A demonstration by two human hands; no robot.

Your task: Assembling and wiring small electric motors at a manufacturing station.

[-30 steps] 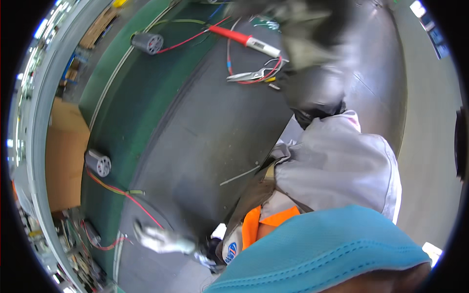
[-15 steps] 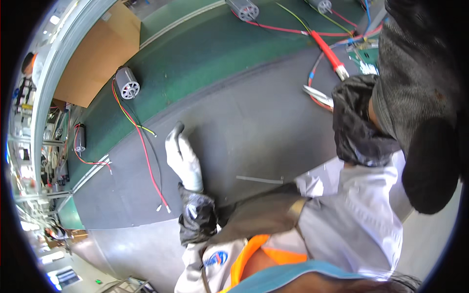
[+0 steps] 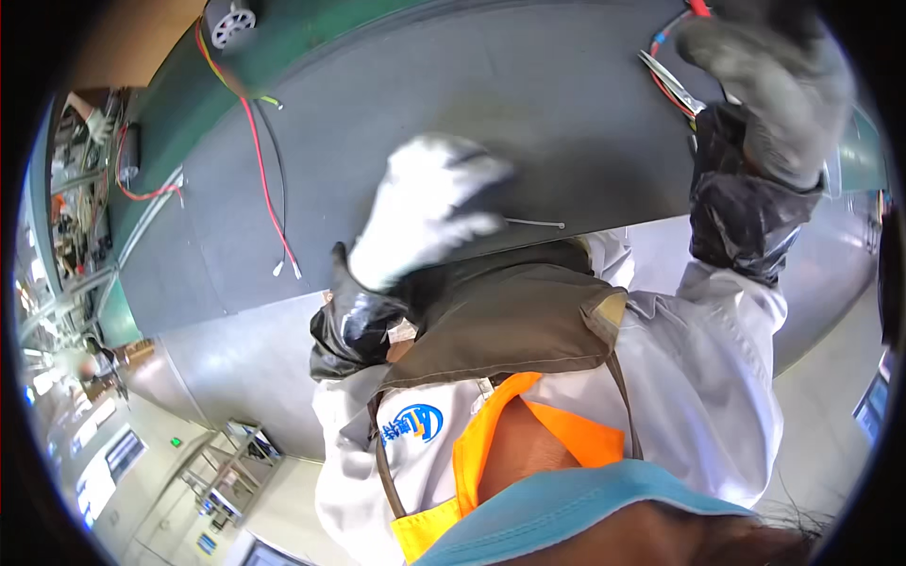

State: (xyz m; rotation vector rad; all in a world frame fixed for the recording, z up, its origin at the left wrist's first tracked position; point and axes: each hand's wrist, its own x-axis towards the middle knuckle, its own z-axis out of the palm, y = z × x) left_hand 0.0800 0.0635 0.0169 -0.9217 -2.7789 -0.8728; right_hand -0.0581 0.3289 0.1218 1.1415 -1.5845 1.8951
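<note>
My left hand [image 3: 425, 208], in a white glove, is over the dark grey mat [image 3: 349, 123] with its fingers apart. A thin pale strip like a cable tie [image 3: 540, 224] lies beside its fingertips, close to the mat's near edge. My right hand [image 3: 788, 99], in a grey glove, is raised at the upper right. Motion smears its fingers, so whether it holds anything is unclear. Left of it, silver scissors [image 3: 675, 83] lie on the mat with red and blue wires around them. A black cover [image 3: 746, 208] wraps my right forearm.
A grey motor [image 3: 229, 26] at the upper left trails red, yellow and black wires [image 3: 264, 170]. Another motor [image 3: 130, 151] with red wires is farther left. Beyond the mat runs a green surface [image 3: 316, 40]. Another person's hand [image 3: 94, 121] shows at the far left.
My left hand has moved right, toward the pale strip, and its fingers have spread. The right hand has shifted away from the near edge. The whole view has tilted toward my body.
</note>
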